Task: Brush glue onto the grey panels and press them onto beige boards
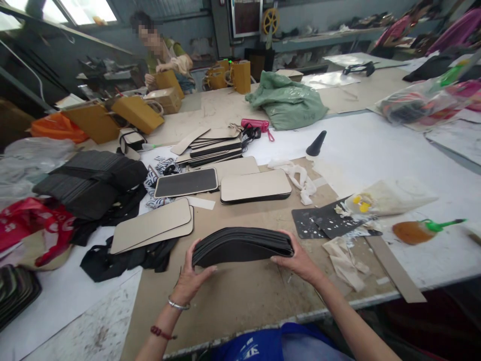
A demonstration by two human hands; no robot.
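A stack of thin black panels [240,244] bows upward between my two hands, just above the brown board [233,296]. My left hand [193,276] grips its left end, thumb in front and fingers behind. At the other end my right hand [298,258] holds it the same way. Beyond the stack lies a pile of beige panels with rounded corners [255,185], dark at the edges. Left of that is a dark panel with a beige border [186,182]. More beige panels [150,228] rest on black cloth [107,260] to the left.
At right are glue-spotted black sheets [310,224], an amber bottle with a green nozzle [413,231], a clear plastic bag [394,195] and a flat strip [394,268]. A black cone [316,144] stands farther back, near a green sack [287,100]. A co-worker [165,55] handles mustard-coloured pieces across the table.
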